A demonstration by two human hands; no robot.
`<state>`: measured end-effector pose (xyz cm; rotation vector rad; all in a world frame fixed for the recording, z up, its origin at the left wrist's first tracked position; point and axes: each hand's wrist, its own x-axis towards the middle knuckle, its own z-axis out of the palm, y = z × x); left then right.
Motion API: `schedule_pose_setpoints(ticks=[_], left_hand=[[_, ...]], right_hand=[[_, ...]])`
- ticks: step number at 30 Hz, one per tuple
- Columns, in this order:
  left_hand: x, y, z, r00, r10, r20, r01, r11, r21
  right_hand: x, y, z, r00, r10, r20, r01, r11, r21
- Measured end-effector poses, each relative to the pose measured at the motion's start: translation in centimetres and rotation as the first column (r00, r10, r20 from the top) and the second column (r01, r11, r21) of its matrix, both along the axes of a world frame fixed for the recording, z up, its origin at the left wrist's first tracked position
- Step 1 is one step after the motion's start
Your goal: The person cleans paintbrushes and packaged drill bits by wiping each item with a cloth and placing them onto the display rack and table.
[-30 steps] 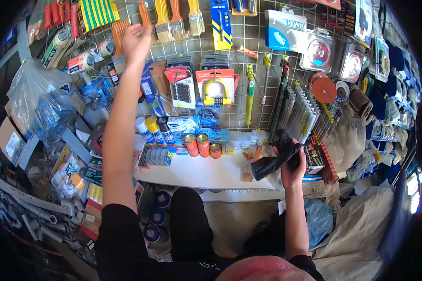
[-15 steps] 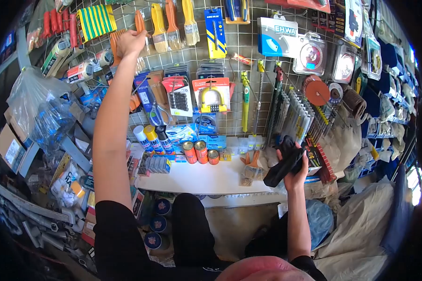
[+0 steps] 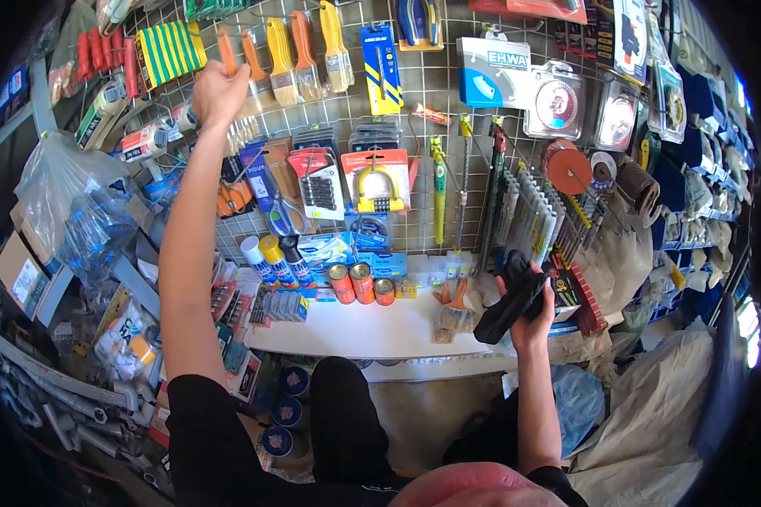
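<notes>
My left hand (image 3: 220, 95) is raised to the wire rack with its fingers closed around a hanging paintbrush (image 3: 227, 51); the brush's orange handle shows above the fingers. Another orange-handled paintbrush (image 3: 253, 56) hangs right beside the hand. Farther right are more paintbrushes with yellow and orange handles (image 3: 281, 63). My right hand (image 3: 534, 314), lower down at the right end of the white shelf, grips a crumpled black cloth-like bundle (image 3: 509, 306); folds hide what exactly it is.
The wire grid (image 3: 414, 127) carries packaged tools and a yellow padlock pack (image 3: 379, 186). On the white shelf (image 3: 355, 329) stand spray cans (image 3: 271, 253), orange tins (image 3: 361, 283) and bagged paintbrushes (image 3: 455, 313). A clear plastic bag (image 3: 68, 182) hangs at left.
My left hand has shifted a little left and down among the paintbrushes, and an orange handle now shows above it. The right hand keeps its hold on the black bundle.
</notes>
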<state>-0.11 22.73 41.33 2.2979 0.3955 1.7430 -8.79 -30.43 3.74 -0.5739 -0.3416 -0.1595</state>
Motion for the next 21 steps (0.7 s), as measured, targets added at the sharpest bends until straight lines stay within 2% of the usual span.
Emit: schedule_pose_setpoints(ticks=[2, 5, 7, 9, 11, 13, 15, 17, 19, 21], left_hand=[[-1.4, -0.4, -0.4, 0.983, -0.065, 0.170, 0.062, 0.998, 0.025], [-4.0, -1.0, -0.5, 0.951, -0.173, 0.257, 0.185, 0.983, -0.022], [-5.3, -0.5, -0.5, 0.924, -0.188, 0.334, 0.177, 0.982, 0.064], [-7.2, -1.4, 0.0, 0.954, -0.127, 0.272, 0.138, 0.990, -0.020], [-8.2, -1.5, 0.4, 0.969, -0.113, 0.217, 0.121, 0.992, -0.023], [-8.4, -0.4, 0.4, 0.963, -0.176, 0.205, 0.188, 0.981, -0.042], [-8.4, 0.8, 0.3, 0.913, -0.338, 0.229, 0.370, 0.922, -0.114], [-7.8, 1.4, 0.2, 0.905, -0.362, 0.222, 0.393, 0.912, -0.115], [-7.0, 1.2, 0.0, 0.750, -0.586, 0.307, 0.623, 0.782, -0.028], [-6.7, 0.9, -0.6, 0.732, -0.609, 0.306, 0.642, 0.767, -0.009]], right_hand=[[-0.2, -0.3, 0.2, 1.000, -0.009, -0.002, 0.009, 1.000, -0.003], [-0.4, -0.3, 0.6, 1.000, -0.010, -0.006, 0.010, 0.999, 0.033], [-0.4, -0.4, 0.9, 1.000, -0.020, 0.004, 0.020, 1.000, 0.013], [-0.4, -0.4, 0.7, 1.000, -0.022, 0.006, 0.022, 1.000, 0.021], [-0.4, -0.3, 0.7, 1.000, -0.008, 0.009, 0.007, 1.000, 0.012], [-0.3, -0.1, 0.6, 1.000, -0.007, 0.022, 0.006, 1.000, 0.008], [-0.6, 0.2, 1.1, 1.000, -0.018, 0.014, 0.018, 1.000, -0.003], [-0.8, 0.3, 1.3, 1.000, -0.023, 0.009, 0.023, 1.000, -0.019], [-0.6, 0.3, 1.0, 1.000, -0.005, 0.025, 0.005, 1.000, -0.020], [-0.6, 0.2, 0.9, 1.000, -0.006, 0.018, 0.006, 1.000, -0.013]])
